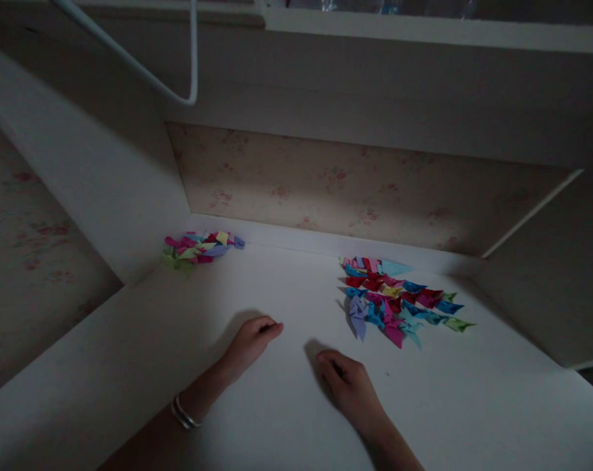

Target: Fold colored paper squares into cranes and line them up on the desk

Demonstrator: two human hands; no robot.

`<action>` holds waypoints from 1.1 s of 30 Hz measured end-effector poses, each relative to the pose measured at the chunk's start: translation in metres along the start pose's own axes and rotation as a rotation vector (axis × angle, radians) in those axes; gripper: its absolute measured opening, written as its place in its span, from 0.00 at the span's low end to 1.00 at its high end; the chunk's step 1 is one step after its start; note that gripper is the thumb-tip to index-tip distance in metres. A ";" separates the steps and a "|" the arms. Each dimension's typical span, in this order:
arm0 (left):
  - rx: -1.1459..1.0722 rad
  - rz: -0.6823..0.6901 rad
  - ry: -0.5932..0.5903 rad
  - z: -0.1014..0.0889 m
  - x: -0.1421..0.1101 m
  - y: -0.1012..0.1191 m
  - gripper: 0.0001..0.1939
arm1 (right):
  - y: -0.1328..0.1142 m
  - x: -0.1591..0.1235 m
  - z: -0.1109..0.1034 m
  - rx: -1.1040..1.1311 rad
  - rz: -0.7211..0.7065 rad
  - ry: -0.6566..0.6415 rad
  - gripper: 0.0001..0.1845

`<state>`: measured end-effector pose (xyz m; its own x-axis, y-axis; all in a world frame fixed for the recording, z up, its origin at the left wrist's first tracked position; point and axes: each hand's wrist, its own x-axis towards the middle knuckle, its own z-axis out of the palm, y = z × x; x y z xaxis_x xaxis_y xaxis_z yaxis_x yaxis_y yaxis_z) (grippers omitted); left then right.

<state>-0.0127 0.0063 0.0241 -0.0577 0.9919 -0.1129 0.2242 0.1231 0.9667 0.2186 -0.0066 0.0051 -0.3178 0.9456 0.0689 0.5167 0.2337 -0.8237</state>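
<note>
And here's the broad white counter (281,418), filling the lower half of the frame, with the flowered wall panel (336,190) rising behind it. Over at centre right, the bigger bunch of folded papers (393,292) spreads out in slanting rows of red, blue, magenta and green! A smaller heap of folded papers (203,250) sits centre left, by the back corner.

Now the hands, both low in the middle, well apart! The right hand (348,383) is curled, its fingers tucked in, no paper showing; the left hand (250,341), same story, thumb laid against bent fingers. Silvery bangles (184,413) circle the left wrist, lower left. Nearest the right hand is a lilac piece (358,315) at the bunch's edge. These look light and easily creased, so good handling means a soft pinch, a straight lift, no dragging, and sleeves and wrists clear of those rows.
</note>
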 end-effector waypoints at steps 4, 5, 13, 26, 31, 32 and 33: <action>0.021 0.082 -0.025 0.005 0.003 -0.007 0.16 | -0.003 -0.001 0.006 -0.048 -0.012 -0.009 0.18; 0.020 0.096 -0.032 0.006 0.003 -0.009 0.16 | -0.003 -0.002 0.008 -0.060 -0.009 -0.002 0.18; -0.040 0.110 -0.050 0.005 0.002 -0.015 0.16 | -0.024 0.032 0.006 0.002 0.036 -0.188 0.16; 0.014 0.137 -0.032 0.002 0.009 -0.023 0.16 | -0.112 0.240 0.111 -0.440 -0.317 -0.278 0.13; 0.029 0.111 -0.090 0.002 0.014 -0.024 0.12 | -0.123 0.286 0.147 -0.621 -0.284 -0.303 0.20; 0.030 0.112 -0.104 0.001 0.014 -0.022 0.11 | -0.123 0.293 0.151 -0.652 -0.270 -0.300 0.20; 0.033 0.108 -0.114 0.000 0.015 -0.021 0.10 | -0.123 0.300 0.155 -0.679 -0.255 -0.294 0.21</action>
<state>-0.0180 0.0187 0.0022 0.0790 0.9962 -0.0357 0.2546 0.0144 0.9670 -0.0635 0.2134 0.0400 -0.6407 0.7675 -0.0200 0.7425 0.6127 -0.2707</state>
